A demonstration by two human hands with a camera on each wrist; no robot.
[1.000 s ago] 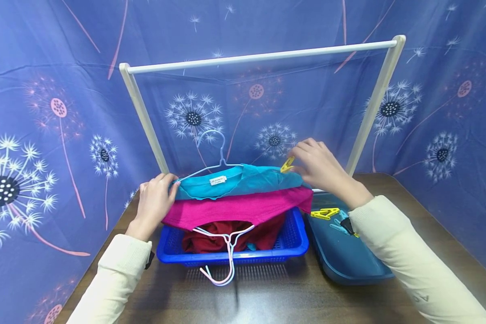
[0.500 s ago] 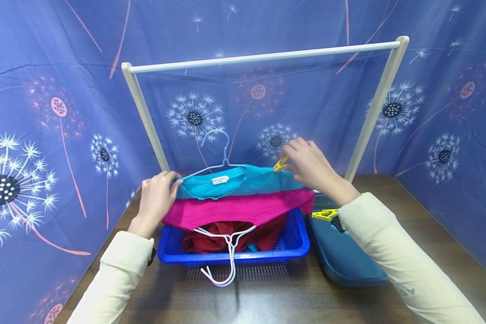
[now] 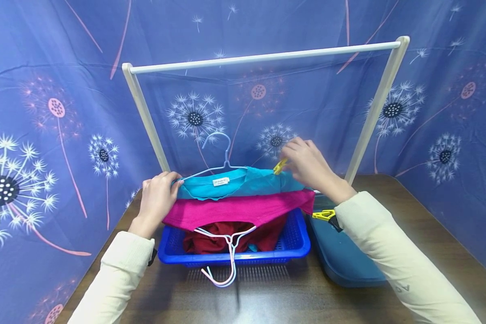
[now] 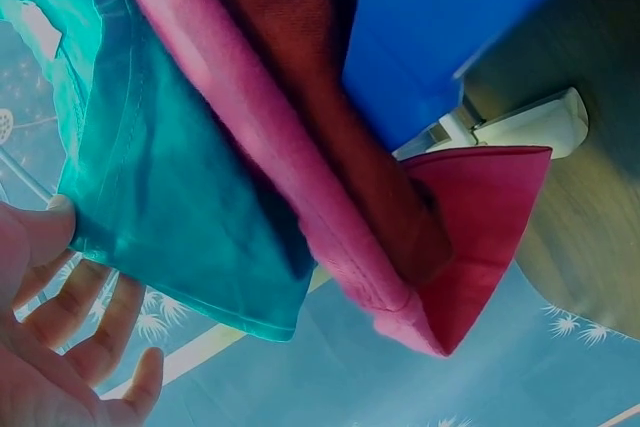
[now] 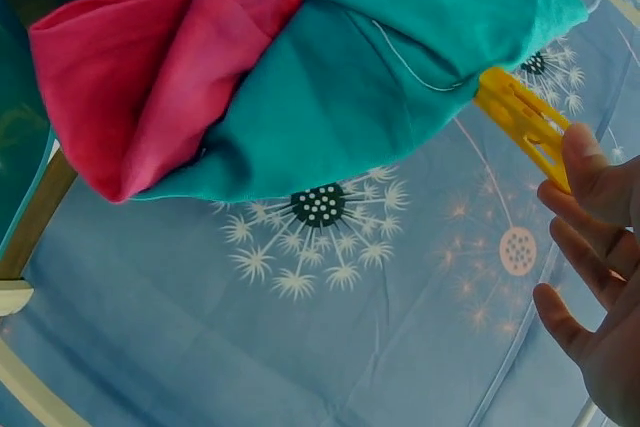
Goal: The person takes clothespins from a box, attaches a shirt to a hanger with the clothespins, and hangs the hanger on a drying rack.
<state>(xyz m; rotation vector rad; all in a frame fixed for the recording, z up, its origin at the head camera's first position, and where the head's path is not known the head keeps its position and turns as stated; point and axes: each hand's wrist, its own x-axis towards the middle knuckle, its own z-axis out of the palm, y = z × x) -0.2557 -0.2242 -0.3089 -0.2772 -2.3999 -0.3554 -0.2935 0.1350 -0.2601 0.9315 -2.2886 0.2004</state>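
A turquoise shirt (image 3: 263,182) with a white neck label hangs on a pale blue hanger (image 3: 227,155), its hook pointing up. With thumb and fingers, my left hand (image 3: 155,195) pinches the garment's left shoulder; the left wrist view shows the cloth edge under the thumb (image 4: 45,227). My right hand (image 3: 308,162) pinches a yellow clothespin (image 3: 280,166) by its handle end. In the right wrist view, the clothespin's tip (image 5: 490,87) meets the shirt's top edge near the right shoulder; how far it bites is hidden. A magenta garment (image 3: 227,207) lies just in front.
Beneath the clothes stands a blue basket (image 3: 227,258) holding dark red cloth (image 3: 210,243). Pale hangers (image 3: 231,256) hook over its front. A dark teal tray (image 3: 344,274) with another yellow clothespin (image 3: 323,215) sits right. Behind rises a rack with a white bar (image 3: 263,57).
My right hand has moved slightly left with the yellow clothespin, from above the shirt's right shoulder to its top edge. The left hand has stayed nearly still.
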